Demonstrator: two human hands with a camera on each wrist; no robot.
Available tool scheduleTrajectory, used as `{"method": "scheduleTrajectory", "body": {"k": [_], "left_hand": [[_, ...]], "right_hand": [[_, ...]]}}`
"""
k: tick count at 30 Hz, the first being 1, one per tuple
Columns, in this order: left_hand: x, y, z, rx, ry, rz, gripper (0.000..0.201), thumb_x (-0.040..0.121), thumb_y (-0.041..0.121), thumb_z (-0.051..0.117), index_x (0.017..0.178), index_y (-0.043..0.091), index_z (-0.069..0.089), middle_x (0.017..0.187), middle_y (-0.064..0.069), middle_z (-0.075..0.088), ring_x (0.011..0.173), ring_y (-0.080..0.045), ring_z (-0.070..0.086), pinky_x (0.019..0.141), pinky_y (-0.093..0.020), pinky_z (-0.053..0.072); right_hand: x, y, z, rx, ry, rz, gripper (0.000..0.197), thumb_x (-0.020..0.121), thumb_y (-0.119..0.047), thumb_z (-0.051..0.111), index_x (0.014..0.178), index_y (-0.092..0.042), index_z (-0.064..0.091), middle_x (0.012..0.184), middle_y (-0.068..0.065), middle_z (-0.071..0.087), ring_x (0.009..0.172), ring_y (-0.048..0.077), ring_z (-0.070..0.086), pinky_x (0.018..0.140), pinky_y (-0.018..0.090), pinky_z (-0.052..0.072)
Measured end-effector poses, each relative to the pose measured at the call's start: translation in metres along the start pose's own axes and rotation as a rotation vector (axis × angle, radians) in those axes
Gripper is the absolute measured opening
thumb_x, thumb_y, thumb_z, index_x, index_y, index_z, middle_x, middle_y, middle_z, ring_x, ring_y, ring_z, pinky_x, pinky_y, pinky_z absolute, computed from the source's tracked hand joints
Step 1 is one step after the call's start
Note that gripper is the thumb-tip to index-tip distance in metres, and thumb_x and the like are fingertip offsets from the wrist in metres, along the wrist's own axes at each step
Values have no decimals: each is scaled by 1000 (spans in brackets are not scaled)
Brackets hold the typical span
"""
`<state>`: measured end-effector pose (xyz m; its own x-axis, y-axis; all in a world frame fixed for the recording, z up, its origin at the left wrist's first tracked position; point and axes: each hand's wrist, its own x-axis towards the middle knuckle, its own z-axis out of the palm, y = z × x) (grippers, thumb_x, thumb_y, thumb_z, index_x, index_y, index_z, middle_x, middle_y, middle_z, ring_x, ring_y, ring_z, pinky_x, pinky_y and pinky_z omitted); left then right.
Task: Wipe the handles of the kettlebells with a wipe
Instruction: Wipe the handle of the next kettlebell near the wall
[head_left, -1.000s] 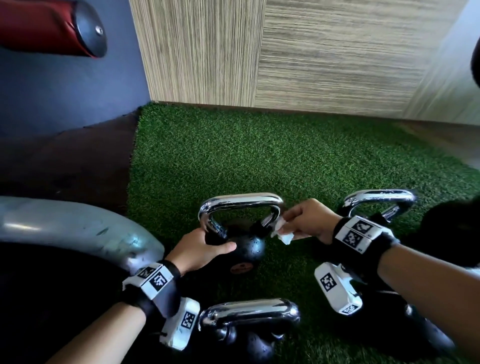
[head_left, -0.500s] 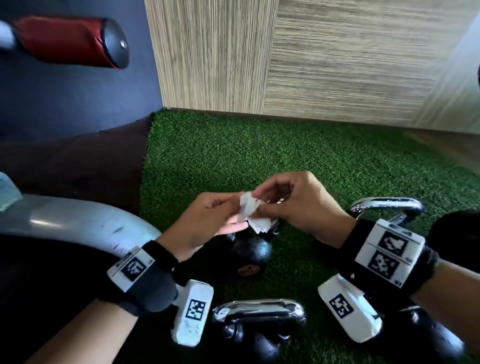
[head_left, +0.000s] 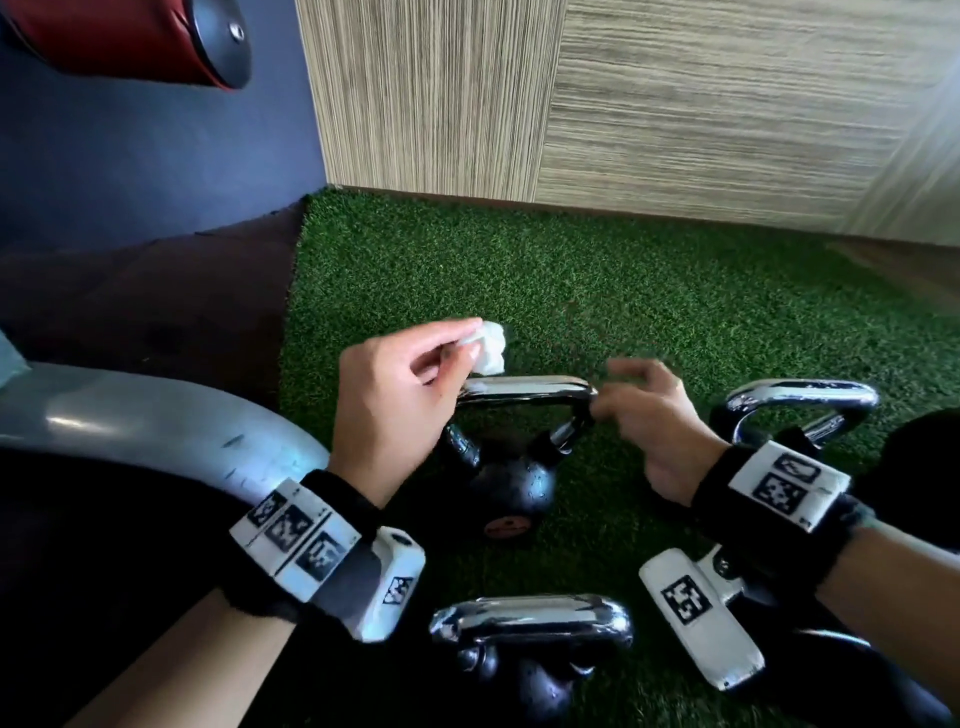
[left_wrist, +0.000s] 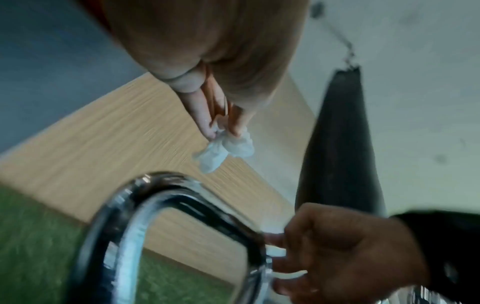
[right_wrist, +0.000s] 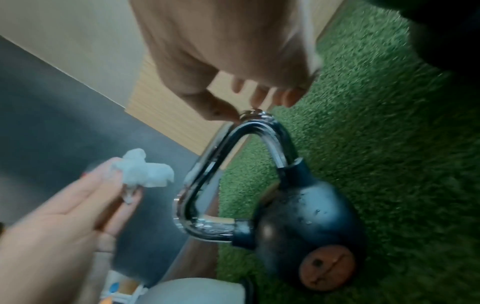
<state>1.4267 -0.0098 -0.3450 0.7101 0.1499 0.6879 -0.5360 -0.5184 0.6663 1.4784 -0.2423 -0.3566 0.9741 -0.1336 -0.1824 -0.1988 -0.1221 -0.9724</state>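
The left hand is raised just above the left end of the middle kettlebell's chrome handle, its thumb and fingertips pinching a crumpled white wipe; the wipe hangs clear of the handle, not touching it. The right hand sits at the handle's right corner, fingers loosely curled and grasping nothing; its thumb tip lies at the bend of the chrome, and motion blur leaves contact uncertain. The middle kettlebell stands upright on green turf. A second kettlebell stands just right of it, behind the right wrist, and a third just in front of it. Beyond the middle kettlebell the turf runs open to the wood-grain wall; left of it the turf's edge meets a dark floor.
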Motion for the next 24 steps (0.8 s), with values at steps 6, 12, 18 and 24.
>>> {"method": "scheduleTrajectory", "body": {"k": [6, 12, 18, 24], "left_hand": [[1, 2, 25, 276, -294, 168, 17, 91, 11, 66, 83, 18, 79, 88, 11, 78, 78, -7, 73, 69, -34, 59], [-5, 0, 22, 378, -260, 120, 17, 90, 10, 65, 85, 18, 79, 85, 5, 79, 71, -13, 72, 66, -31, 58], [-9, -18, -4, 269, -175, 159, 16, 90, 6, 75, 102, 14, 83, 105, 15, 76, 85, 5, 71, 76, -9, 55], [-31, -54, -15, 102, -11, -54, 18, 92, 13, 77, 108, 8, 81, 108, 3, 78, 96, 1, 74, 81, -16, 58]], "right_hand": [[28, 56, 5, -178, -307, 185, 51, 68, 7, 85, 114, -9, 71, 108, 17, 76, 89, 22, 68, 79, 35, 56], [30, 77, 16, -148, -219, -7, 53, 62, 0, 92, 110, -16, 75, 95, -3, 79, 97, 16, 73, 100, 42, 56], [34, 83, 13, -163, -233, -32, 43, 60, -8, 95, 97, -23, 78, 94, -1, 80, 96, 15, 74, 99, 43, 57], [32, 86, 12, -66, -245, 11, 41, 64, -6, 93, 98, -20, 78, 101, 6, 79, 105, 22, 74, 96, 38, 57]]}}
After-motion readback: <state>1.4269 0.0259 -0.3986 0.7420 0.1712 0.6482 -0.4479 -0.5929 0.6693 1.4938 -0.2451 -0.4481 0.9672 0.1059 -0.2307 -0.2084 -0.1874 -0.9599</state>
